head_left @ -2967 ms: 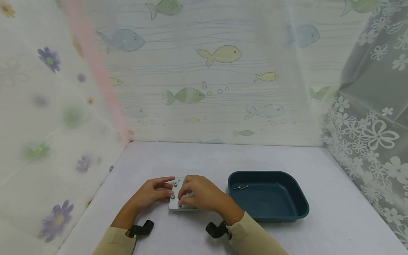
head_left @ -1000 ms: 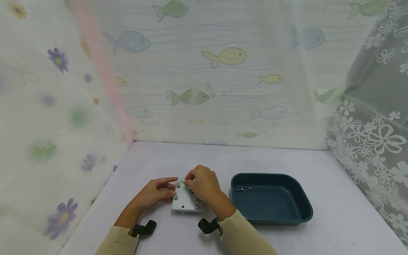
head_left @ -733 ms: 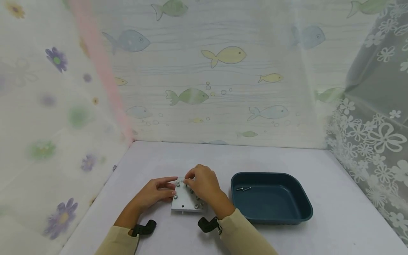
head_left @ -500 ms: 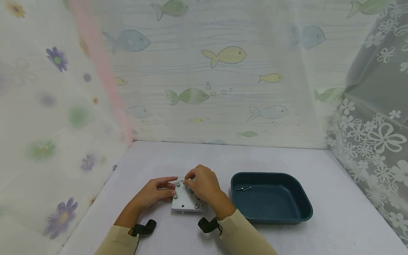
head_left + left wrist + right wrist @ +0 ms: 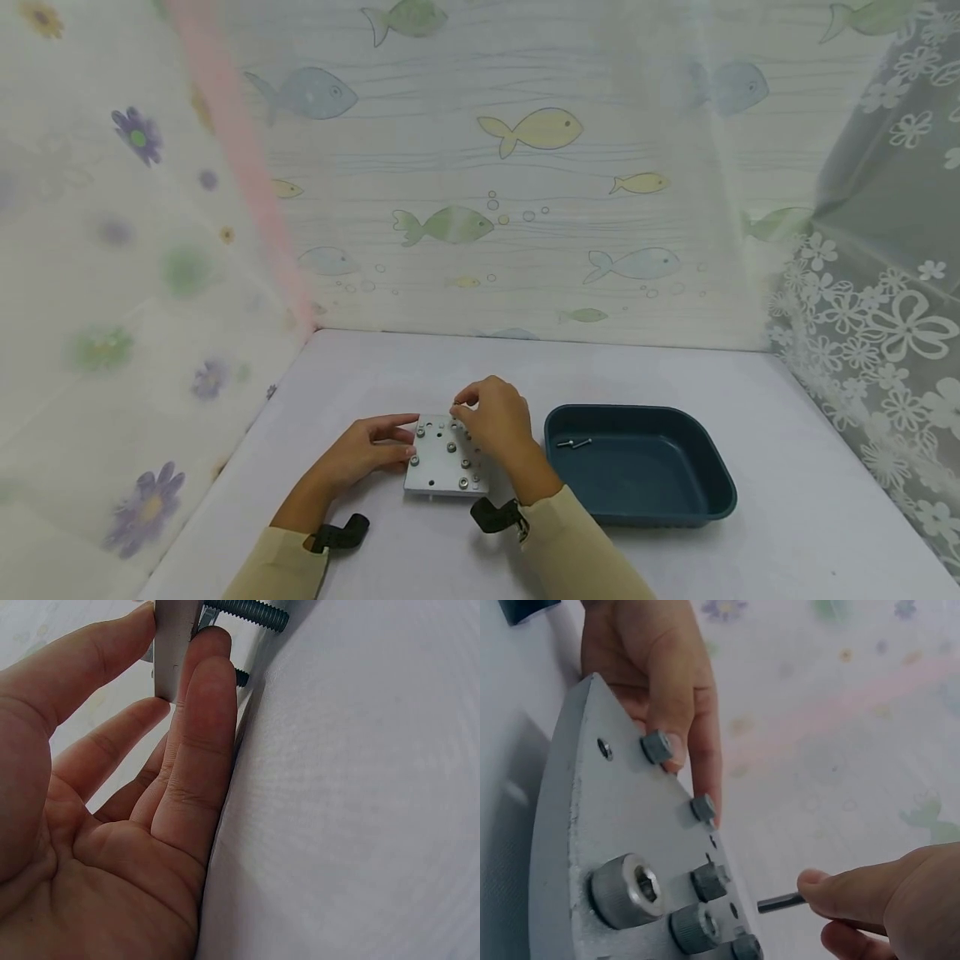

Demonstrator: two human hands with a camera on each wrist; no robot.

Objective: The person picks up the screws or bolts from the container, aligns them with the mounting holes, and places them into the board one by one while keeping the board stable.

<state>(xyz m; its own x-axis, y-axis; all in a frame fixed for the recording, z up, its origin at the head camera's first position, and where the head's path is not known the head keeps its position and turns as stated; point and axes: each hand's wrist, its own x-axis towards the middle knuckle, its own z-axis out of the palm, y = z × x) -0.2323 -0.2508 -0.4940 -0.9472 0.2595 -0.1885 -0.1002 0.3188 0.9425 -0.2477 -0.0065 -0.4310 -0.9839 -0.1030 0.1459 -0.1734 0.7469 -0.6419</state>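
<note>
In the head view a silver metal plate point(image 5: 435, 465) with several socket-head bolts point(image 5: 451, 447) and small holes lies left of the table's middle. My left hand point(image 5: 363, 450) holds its left edge, thumb at the side and fingertips reaching beneath; threaded bolt ends point(image 5: 255, 612) stick out from the underside in the left wrist view. Above the plate's far edge, my right hand point(image 5: 498, 417) pinches a short metal pin point(image 5: 780, 903) between thumb and finger. In the right wrist view the pin's free end points at the plate, slightly apart from it; its other end is hidden by fingers.
A dark blue tray point(image 5: 637, 479) stands right of the plate, beside my right forearm. Two small screws point(image 5: 574, 443) lie at its left inside. Patterned curtains point(image 5: 525, 208) enclose the back and both sides of the white table point(image 5: 375, 367).
My right hand has shifted from over the plate's near part to its far part, then right and away from a far hole, uncovering the middle bolts. My left hand keeps its hold.
</note>
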